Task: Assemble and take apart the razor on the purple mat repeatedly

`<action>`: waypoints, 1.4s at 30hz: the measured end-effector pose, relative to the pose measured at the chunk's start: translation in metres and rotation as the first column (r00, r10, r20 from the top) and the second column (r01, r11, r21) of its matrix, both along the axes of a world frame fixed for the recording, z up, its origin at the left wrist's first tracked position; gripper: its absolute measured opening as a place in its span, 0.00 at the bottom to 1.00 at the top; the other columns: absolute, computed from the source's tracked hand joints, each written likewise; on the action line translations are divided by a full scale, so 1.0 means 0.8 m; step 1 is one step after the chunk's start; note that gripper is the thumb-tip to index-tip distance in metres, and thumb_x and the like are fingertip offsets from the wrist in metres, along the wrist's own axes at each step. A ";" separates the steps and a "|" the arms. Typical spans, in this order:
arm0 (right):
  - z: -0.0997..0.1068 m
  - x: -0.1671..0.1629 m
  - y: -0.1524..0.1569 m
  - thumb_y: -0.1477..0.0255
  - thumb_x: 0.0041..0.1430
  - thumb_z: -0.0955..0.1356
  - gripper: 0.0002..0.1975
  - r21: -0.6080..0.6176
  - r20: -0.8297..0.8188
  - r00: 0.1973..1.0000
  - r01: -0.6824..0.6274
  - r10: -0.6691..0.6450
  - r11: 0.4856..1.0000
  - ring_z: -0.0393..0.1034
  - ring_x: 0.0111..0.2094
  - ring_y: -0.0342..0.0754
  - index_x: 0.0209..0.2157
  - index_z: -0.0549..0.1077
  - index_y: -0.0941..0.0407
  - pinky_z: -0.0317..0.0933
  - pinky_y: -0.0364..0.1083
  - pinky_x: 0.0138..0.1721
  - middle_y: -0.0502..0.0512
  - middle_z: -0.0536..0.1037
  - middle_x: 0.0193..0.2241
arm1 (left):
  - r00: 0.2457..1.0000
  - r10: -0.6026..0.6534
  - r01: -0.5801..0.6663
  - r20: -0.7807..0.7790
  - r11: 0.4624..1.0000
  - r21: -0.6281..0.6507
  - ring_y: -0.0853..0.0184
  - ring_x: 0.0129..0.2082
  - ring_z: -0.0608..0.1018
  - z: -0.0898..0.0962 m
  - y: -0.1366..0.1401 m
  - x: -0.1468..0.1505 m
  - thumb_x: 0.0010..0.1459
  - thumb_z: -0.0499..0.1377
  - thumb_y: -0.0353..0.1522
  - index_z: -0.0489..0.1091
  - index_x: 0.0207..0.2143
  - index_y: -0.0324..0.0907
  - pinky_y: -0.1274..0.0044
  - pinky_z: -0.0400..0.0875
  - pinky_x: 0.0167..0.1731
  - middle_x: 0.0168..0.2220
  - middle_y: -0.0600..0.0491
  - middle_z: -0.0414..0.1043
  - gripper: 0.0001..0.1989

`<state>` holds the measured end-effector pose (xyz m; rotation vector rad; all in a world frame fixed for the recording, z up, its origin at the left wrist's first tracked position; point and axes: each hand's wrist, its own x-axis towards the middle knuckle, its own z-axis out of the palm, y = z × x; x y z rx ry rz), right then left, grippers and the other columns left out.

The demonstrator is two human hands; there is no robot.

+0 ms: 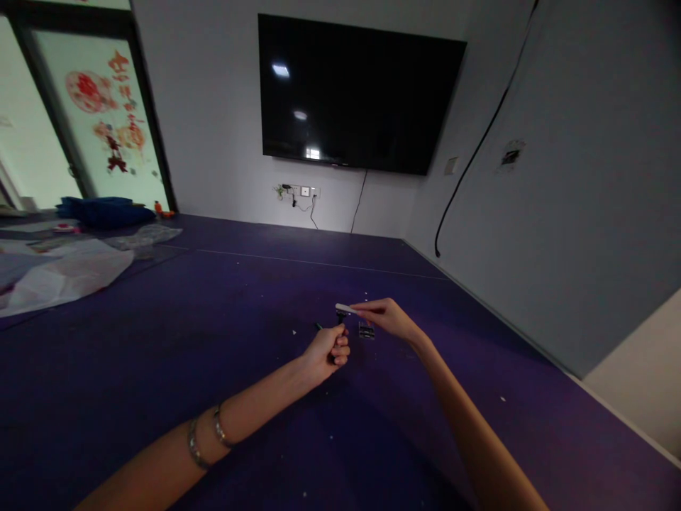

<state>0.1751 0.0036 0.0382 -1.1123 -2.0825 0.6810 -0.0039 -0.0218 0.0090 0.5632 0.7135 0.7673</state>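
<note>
Just beside the hands (391,318), a small case (367,338) holds dark pieces (367,331).

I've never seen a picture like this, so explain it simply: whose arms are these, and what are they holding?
There is no machine, just a person's two bare hands. The picture comes from a camera worn on that person's head, looking forward and down. The left hand, on the arm with two bangles, holds a dark-handled tool, perhaps a razor. The right hand pinches a slim white piece at the tool's top; whether they touch is hard to tell. Near that hand, a small dark item lies on the purple surface, among pale specks. Off to the left are a pale sheet and a blue bundle; a black screen hangs on the wall.
</note>
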 end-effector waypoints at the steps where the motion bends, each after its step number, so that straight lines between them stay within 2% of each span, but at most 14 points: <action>1: -0.004 0.001 0.002 0.64 0.55 0.64 0.18 -0.008 0.008 1.000 0.001 -0.001 1.000 0.64 0.24 0.41 0.45 0.74 0.55 0.59 0.42 0.27 0.51 0.77 0.26 | 1.000 0.005 -0.005 0.005 1.000 -0.015 0.82 0.08 0.50 -0.001 0.000 0.000 0.62 0.43 0.30 0.57 0.26 0.39 0.85 0.40 0.10 0.14 0.64 0.49 0.11; 4: -0.015 0.003 0.008 0.64 0.55 0.65 0.18 -0.039 0.028 1.000 0.013 -0.012 0.999 0.65 0.24 0.41 0.46 0.73 0.55 0.60 0.42 0.27 0.51 0.77 0.25 | 1.000 0.017 -0.017 0.003 0.999 -0.045 0.82 0.08 0.50 -0.006 0.000 0.002 0.63 0.43 0.30 0.56 0.26 0.39 0.85 0.39 0.10 0.14 0.64 0.48 0.12; 9: -0.021 0.005 0.012 0.64 0.54 0.65 0.17 -0.002 -0.003 0.999 0.034 -0.034 0.999 0.68 0.29 0.44 0.44 0.75 0.55 0.61 0.43 0.31 0.55 0.79 0.32 | 0.999 0.035 -0.036 -0.027 0.998 -0.049 0.82 0.08 0.49 -0.009 -0.004 0.005 0.63 0.43 0.31 0.56 0.25 0.39 0.84 0.37 0.10 0.13 0.64 0.47 0.13; 14: -0.026 0.005 0.013 0.63 0.53 0.66 0.20 -0.110 -0.017 1.000 -0.010 0.008 0.994 0.62 0.20 0.40 0.46 0.73 0.57 0.57 0.41 0.23 0.50 0.74 0.20 | 0.999 0.043 -0.044 -0.029 0.998 -0.038 0.82 0.08 0.48 -0.007 -0.009 0.007 0.63 0.42 0.31 0.56 0.25 0.39 0.84 0.37 0.11 0.14 0.64 0.46 0.13; 19: -0.025 0.004 0.013 0.63 0.53 0.66 0.18 -0.052 -0.015 0.999 0.034 -0.035 0.998 0.63 0.23 0.40 0.44 0.75 0.55 0.58 0.41 0.26 0.52 0.77 0.27 | 0.998 0.044 -0.046 -0.039 0.998 -0.049 0.82 0.08 0.48 -0.012 -0.004 0.005 0.63 0.43 0.30 0.55 0.24 0.40 0.84 0.37 0.11 0.14 0.64 0.45 0.13; 23: -0.025 0.005 0.012 0.62 0.52 0.66 0.20 -0.095 -0.006 1.000 0.000 0.000 0.995 0.61 0.21 0.40 0.45 0.74 0.55 0.56 0.41 0.23 0.50 0.75 0.21 | 0.998 0.048 -0.049 -0.027 0.998 -0.036 0.82 0.08 0.47 -0.014 0.000 0.003 0.63 0.43 0.30 0.55 0.25 0.40 0.84 0.37 0.10 0.14 0.64 0.46 0.13; 27: -0.028 0.007 0.014 0.62 0.53 0.66 0.19 -0.075 -0.027 0.998 0.048 -0.050 0.996 0.60 0.21 0.40 0.44 0.75 0.56 0.56 0.41 0.23 0.51 0.75 0.22 | 0.998 0.054 -0.055 -0.028 0.997 -0.052 0.82 0.08 0.48 -0.012 0.000 0.004 0.63 0.42 0.31 0.55 0.25 0.40 0.84 0.37 0.10 0.14 0.64 0.47 0.13; 32: -0.030 0.008 0.014 0.63 0.52 0.66 0.20 -0.129 -0.041 0.999 0.004 -0.009 0.992 0.57 0.19 0.38 0.45 0.74 0.57 0.52 0.40 0.21 0.48 0.70 0.17 | 0.998 0.051 -0.052 -0.033 0.998 -0.045 0.82 0.08 0.48 -0.009 -0.003 0.004 0.63 0.42 0.29 0.55 0.25 0.39 0.84 0.36 0.11 0.14 0.64 0.46 0.13; 35: -0.029 0.010 0.012 0.63 0.52 0.66 0.19 -0.107 -0.067 0.997 0.021 -0.028 0.994 0.57 0.19 0.38 0.44 0.75 0.59 0.52 0.40 0.22 0.48 0.70 0.18 | 0.998 0.055 -0.057 -0.030 0.997 -0.048 0.83 0.08 0.48 -0.009 -0.003 0.004 0.63 0.42 0.30 0.55 0.25 0.39 0.84 0.36 0.11 0.14 0.64 0.46 0.13; 40: -0.031 0.014 0.011 0.62 0.51 0.67 0.22 -0.204 -0.096 0.995 -0.014 -0.006 0.979 0.54 0.17 0.37 0.46 0.74 0.58 0.50 0.39 0.19 0.46 0.67 0.15 | 0.997 0.064 -0.066 -0.042 0.997 -0.044 0.82 0.08 0.49 -0.009 -0.001 0.004 0.63 0.43 0.30 0.56 0.25 0.39 0.84 0.37 0.10 0.13 0.64 0.46 0.13; 42: -0.034 0.015 0.012 0.61 0.51 0.67 0.21 -0.186 -0.109 0.994 0.012 -0.032 0.982 0.56 0.18 0.37 0.44 0.74 0.58 0.51 0.39 0.20 0.47 0.69 0.17 | 0.997 0.069 -0.072 -0.045 0.996 -0.052 0.82 0.08 0.49 -0.009 -0.001 0.004 0.63 0.43 0.30 0.55 0.25 0.39 0.84 0.36 0.10 0.13 0.64 0.46 0.13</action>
